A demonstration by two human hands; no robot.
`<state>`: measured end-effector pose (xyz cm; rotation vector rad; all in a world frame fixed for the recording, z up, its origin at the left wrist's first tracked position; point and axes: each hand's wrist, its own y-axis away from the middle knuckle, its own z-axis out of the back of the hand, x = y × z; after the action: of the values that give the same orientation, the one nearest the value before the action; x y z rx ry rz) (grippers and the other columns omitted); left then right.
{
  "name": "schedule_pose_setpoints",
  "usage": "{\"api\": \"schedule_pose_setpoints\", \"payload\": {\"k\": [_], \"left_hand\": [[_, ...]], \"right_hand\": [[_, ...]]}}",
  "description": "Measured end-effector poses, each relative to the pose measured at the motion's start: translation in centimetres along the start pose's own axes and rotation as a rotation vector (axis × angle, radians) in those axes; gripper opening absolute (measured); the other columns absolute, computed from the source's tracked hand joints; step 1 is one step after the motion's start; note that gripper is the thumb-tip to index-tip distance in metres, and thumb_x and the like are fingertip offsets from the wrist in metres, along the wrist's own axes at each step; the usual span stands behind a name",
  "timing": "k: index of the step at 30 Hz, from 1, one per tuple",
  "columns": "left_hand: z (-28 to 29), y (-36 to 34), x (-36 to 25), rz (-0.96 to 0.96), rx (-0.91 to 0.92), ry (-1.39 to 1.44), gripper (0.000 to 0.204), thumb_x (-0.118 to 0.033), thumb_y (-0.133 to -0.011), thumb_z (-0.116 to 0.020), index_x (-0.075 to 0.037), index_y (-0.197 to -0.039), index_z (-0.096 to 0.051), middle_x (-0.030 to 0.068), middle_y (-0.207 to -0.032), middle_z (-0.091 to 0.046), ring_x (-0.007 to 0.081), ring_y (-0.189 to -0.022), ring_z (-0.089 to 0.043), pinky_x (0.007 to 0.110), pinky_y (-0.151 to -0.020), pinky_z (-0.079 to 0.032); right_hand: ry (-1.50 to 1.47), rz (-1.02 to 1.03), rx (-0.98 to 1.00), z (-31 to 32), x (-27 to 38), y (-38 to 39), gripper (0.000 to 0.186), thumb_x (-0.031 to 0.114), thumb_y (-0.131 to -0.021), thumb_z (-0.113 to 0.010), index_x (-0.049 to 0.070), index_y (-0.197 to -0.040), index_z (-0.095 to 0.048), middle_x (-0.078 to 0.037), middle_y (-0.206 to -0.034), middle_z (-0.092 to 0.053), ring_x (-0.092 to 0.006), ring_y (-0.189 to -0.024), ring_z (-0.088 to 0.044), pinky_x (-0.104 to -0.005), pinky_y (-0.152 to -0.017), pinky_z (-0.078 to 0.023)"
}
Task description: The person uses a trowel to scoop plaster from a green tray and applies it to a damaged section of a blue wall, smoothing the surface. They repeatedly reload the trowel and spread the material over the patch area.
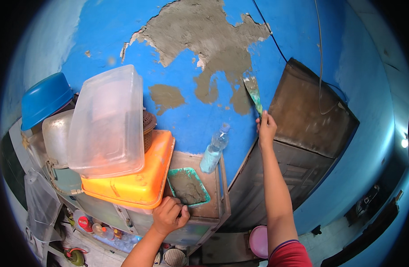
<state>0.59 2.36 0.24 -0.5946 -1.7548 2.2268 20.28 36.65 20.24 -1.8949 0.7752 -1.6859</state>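
fingers of the right hand pinch a putty knife, blade slanting up-left onto the grey wall patch; left hand curled beside the mortar tray.

Right hand gripping putty knife (raised)

Blue wall with grey patches, orange box, green tray, blue bowl

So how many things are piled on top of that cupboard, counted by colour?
Blue: 1, the upturned basin
Clear: 2, the plastic storage tub and the water bottle
Orange: 1, the flat container
Green: 1, the tray of wet cement
Silvery: 1, the metal pot
Total: 6
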Motion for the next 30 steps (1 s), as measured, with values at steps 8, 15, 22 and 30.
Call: {"api": "schedule_pose_setpoints", "payload": {"k": [8,15,22,30], "left_hand": [[-0.2,0.3,0.3,0.002,0.001,-0.032,0.012,-0.003,-0.076,-0.071,-0.003,-0.072,-0.060,0.0094,-0.077,-0.061,0.0262,-0.064,-0.060,0.036,-0.056,-0.048],[0.4,0.0,0.1,0.007,0.013,0.004,0.009,0.001,-0.077,-0.069,-0.002,-0.075,-0.060,0.0112,-0.077,-0.061,0.0280,-0.063,-0.059,0.036,-0.056,-0.048],[0.0,0.1,0.0,0.020,-0.008,-0.031,0.013,-0.003,-0.077,-0.072,-0.004,-0.070,-0.061,0.0074,-0.076,-0.061,0.0238,-0.065,-0.059,0.035,-0.056,-0.048],[-0.1,-0.1,-0.1,0.019,-0.018,-0.042,0.013,-0.004,-0.076,-0.073,-0.004,-0.070,-0.062,0.0073,-0.076,-0.061,0.0236,-0.064,-0.059,0.035,-0.056,-0.048]], "right_hand": [[-0.013,0.176,0.141,-6.1,3.3,-1.5,0.038,0.036,-0.103,-0.066,-0.001,-0.105,-0.072,-0.004,-0.077,-0.067,-0.0070,-0.061,-0.055,-0.0250,-0.055,-0.042],[0.215,0.211,0.107,-4.9,1.8,-2.1,0.037,0.036,-0.102,-0.066,0.000,-0.101,-0.075,-0.003,-0.074,-0.069,-0.0094,-0.070,-0.063,-0.0270,-0.062,-0.046],[0.081,0.116,0.023,1.1,0.9,-0.1,0.039,0.037,-0.104,-0.063,0.001,-0.095,-0.073,-0.003,-0.073,-0.066,-0.0042,-0.054,-0.048,-0.0235,-0.048,-0.036],[0.004,0.081,0.011,-1.5,2.3,-2.4,0.039,0.040,-0.106,-0.061,0.004,-0.094,-0.069,-0.001,-0.073,-0.064,-0.0037,-0.054,-0.046,-0.0224,-0.048,-0.036]]}}
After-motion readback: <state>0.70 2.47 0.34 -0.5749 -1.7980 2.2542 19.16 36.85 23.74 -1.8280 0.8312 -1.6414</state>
